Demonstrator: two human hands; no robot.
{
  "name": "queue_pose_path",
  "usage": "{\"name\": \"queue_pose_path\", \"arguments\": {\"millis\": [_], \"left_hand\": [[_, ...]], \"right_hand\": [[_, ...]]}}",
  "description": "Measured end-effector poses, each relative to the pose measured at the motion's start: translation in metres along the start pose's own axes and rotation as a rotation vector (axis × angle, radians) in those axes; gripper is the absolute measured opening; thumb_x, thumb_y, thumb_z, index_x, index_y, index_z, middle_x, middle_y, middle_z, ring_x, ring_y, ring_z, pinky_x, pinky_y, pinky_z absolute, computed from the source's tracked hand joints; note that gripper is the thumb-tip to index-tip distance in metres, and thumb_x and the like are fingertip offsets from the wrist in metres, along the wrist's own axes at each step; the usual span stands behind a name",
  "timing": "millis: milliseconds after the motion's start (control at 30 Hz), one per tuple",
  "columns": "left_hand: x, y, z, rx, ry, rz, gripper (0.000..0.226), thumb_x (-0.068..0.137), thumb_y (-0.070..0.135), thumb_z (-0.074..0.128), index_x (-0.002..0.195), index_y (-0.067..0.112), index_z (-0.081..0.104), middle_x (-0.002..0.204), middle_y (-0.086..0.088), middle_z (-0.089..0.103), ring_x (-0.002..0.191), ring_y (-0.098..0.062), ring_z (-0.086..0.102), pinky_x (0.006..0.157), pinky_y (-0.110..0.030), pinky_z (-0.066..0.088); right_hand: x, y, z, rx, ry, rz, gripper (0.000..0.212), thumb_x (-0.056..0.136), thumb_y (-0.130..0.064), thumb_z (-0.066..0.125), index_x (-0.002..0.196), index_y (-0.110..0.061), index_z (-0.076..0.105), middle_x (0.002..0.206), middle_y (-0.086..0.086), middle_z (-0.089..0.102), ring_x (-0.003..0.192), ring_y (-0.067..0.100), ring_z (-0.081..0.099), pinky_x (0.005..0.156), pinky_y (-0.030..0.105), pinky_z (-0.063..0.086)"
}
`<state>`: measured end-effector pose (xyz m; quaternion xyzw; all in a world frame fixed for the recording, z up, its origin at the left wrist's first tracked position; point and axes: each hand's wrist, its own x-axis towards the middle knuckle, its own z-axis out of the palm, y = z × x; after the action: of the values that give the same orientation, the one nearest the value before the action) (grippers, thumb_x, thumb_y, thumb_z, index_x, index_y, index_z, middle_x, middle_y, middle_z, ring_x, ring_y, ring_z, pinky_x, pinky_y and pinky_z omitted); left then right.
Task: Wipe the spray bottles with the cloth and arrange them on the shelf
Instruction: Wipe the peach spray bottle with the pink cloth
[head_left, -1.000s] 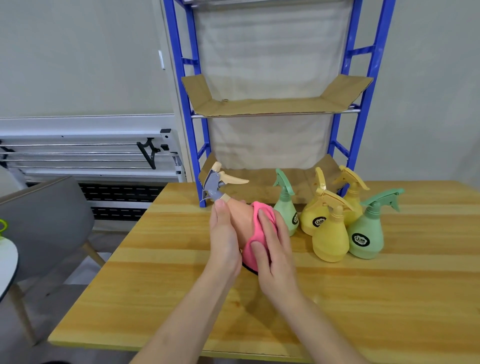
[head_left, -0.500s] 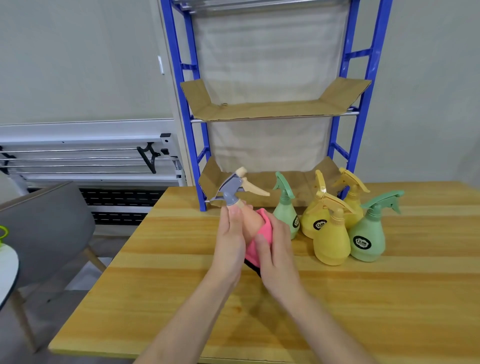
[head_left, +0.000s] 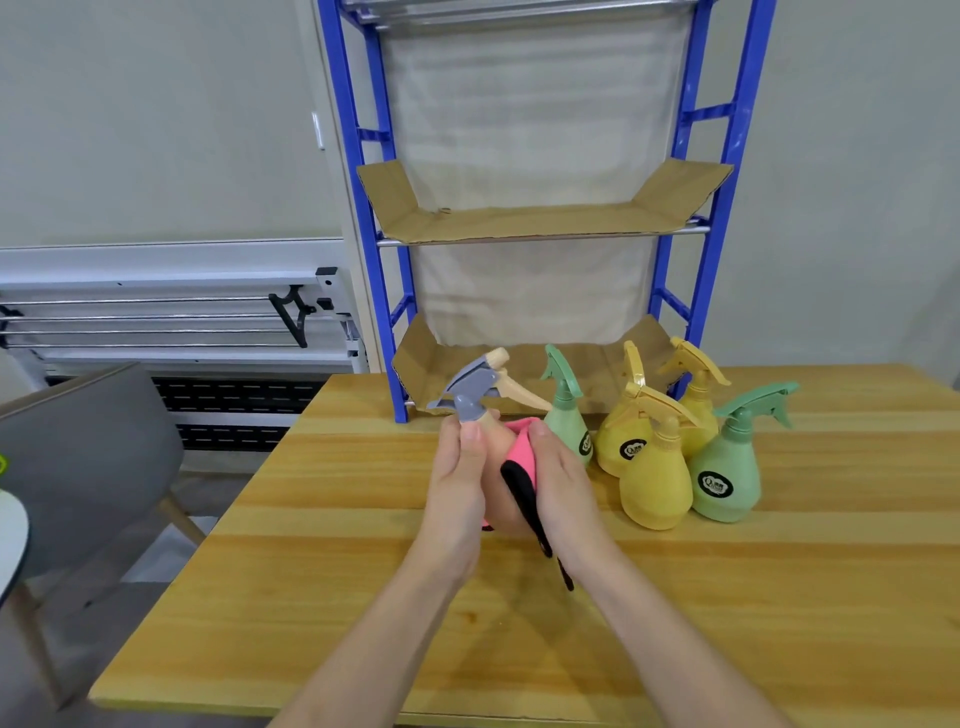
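My left hand (head_left: 460, 478) grips a peach spray bottle (head_left: 495, 435) with a grey trigger head, held just above the wooden table (head_left: 727, 597). Against the bottle's right side my right hand (head_left: 558, 475) presses and holds a pink cloth (head_left: 521, 453) with a black edge. Most of the bottle's body is hidden between my hands. To the right stand several other bottles: a small green one (head_left: 569, 415), yellow ones (head_left: 655, 475), and a bigger green one (head_left: 727, 467). The blue shelf (head_left: 540, 228) with cardboard-lined levels stands behind them.
A grey chair (head_left: 88, 467) stands left of the table, and a folded white rack (head_left: 171, 312) leans on the wall behind it. The shelf's lower cardboard tray (head_left: 421, 358) sits at table height just behind the bottles.
The bottle has turned more upright and risen a little, its grey head now pointing left. The cloth has slid along the bottle's side under my right hand, showing its black edge.
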<state>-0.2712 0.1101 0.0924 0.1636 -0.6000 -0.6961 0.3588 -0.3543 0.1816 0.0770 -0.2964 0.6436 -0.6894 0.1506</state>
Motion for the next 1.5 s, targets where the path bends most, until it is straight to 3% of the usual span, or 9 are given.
{"name": "queue_pose_path", "arguments": {"millis": [233, 433, 600, 800, 967, 1067, 1167, 1400, 1500], "left_hand": [[0.013, 0.006, 0.0, -0.134, 0.183, -0.057, 0.043, 0.108, 0.048, 0.035, 0.124, 0.022, 0.065, 0.119, -0.016, 0.072, 0.106, -0.028, 0.072, 0.078, -0.035, 0.061], [0.021, 0.015, -0.002, -0.143, 0.183, -0.083, 0.044, 0.108, 0.049, 0.036, 0.123, 0.021, 0.067, 0.116, -0.01, 0.074, 0.109, -0.026, 0.071, 0.094, -0.042, 0.058], [0.022, 0.019, -0.006, -0.161, 0.149, -0.054, 0.044, 0.107, 0.048, 0.039, 0.12, 0.02, 0.069, 0.109, -0.004, 0.075, 0.101, -0.02, 0.073, 0.084, -0.037, 0.059], [0.021, 0.023, 0.002, -0.021, 0.11, 0.039, 0.042, 0.103, 0.057, 0.039, 0.127, 0.033, 0.064, 0.127, -0.003, 0.068, 0.121, -0.021, 0.064, 0.107, -0.048, 0.051], [0.023, 0.014, 0.004, 0.292, 0.022, -0.006, 0.066, 0.08, 0.077, 0.048, 0.127, 0.032, 0.036, 0.136, -0.001, 0.046, 0.128, -0.017, 0.052, 0.108, -0.045, 0.05], [0.017, 0.007, 0.002, 0.198, -0.003, -0.01, 0.058, 0.094, 0.056, 0.062, 0.142, 0.033, 0.038, 0.136, 0.001, 0.058, 0.12, -0.007, 0.063, 0.102, -0.03, 0.055], [0.012, 0.01, 0.003, 0.037, 0.034, -0.045, 0.037, 0.104, 0.034, 0.057, 0.136, 0.018, 0.05, 0.124, -0.005, 0.07, 0.107, -0.013, 0.072, 0.096, -0.037, 0.059], [0.018, 0.016, -0.004, -0.029, -0.051, 0.02, 0.029, 0.104, 0.028, 0.054, 0.134, 0.026, 0.055, 0.125, -0.004, 0.069, 0.119, -0.023, 0.066, 0.089, -0.036, 0.058], [0.021, 0.018, -0.004, -0.053, -0.078, 0.062, 0.045, 0.099, 0.035, 0.057, 0.142, 0.025, 0.05, 0.133, -0.007, 0.066, 0.127, -0.027, 0.062, 0.104, -0.044, 0.052]], "right_hand": [[-0.02, 0.027, 0.005, -0.1, -0.018, -0.291, 0.045, 0.109, -0.046, 0.033, 0.151, -0.033, 0.044, 0.148, -0.011, 0.05, 0.139, 0.015, 0.048, 0.114, 0.047, 0.044], [-0.023, 0.028, -0.008, -0.496, -0.14, -0.489, 0.074, 0.105, -0.039, 0.045, 0.166, -0.023, 0.006, 0.169, -0.007, 0.009, 0.158, 0.013, 0.015, 0.128, 0.042, 0.026], [-0.02, 0.021, -0.008, -0.228, -0.144, -0.358, 0.058, 0.107, -0.043, 0.044, 0.161, -0.032, 0.025, 0.157, -0.01, 0.038, 0.146, 0.012, 0.039, 0.119, 0.037, 0.039], [-0.028, 0.022, 0.002, 0.154, -0.121, -0.079, 0.057, 0.101, -0.067, 0.03, 0.153, -0.046, 0.028, 0.144, -0.022, 0.052, 0.126, -0.012, 0.054, 0.096, 0.009, 0.047], [-0.027, 0.036, 0.0, -0.041, 0.032, -0.275, 0.055, 0.103, -0.048, 0.045, 0.154, -0.043, 0.024, 0.154, -0.007, 0.04, 0.137, 0.006, 0.047, 0.108, 0.023, 0.046], [-0.02, 0.046, -0.006, -0.305, 0.081, -0.454, 0.069, 0.102, -0.041, 0.048, 0.162, -0.019, 0.021, 0.159, -0.001, 0.025, 0.149, 0.015, 0.031, 0.122, 0.029, 0.033], [-0.019, 0.045, -0.004, -0.389, 0.068, -0.478, 0.074, 0.106, -0.054, 0.04, 0.164, -0.014, 0.019, 0.162, 0.001, 0.019, 0.152, 0.015, 0.026, 0.125, 0.033, 0.03], [-0.021, 0.027, 0.0, 0.08, -0.06, -0.18, 0.051, 0.106, -0.062, 0.036, 0.153, -0.042, 0.031, 0.149, -0.006, 0.049, 0.127, 0.003, 0.059, 0.101, 0.027, 0.053], [-0.022, 0.021, 0.005, 0.294, -0.071, -0.055, 0.07, 0.086, -0.084, 0.046, 0.146, -0.052, 0.032, 0.145, -0.006, 0.056, 0.123, 0.005, 0.065, 0.096, 0.029, 0.057]]}}
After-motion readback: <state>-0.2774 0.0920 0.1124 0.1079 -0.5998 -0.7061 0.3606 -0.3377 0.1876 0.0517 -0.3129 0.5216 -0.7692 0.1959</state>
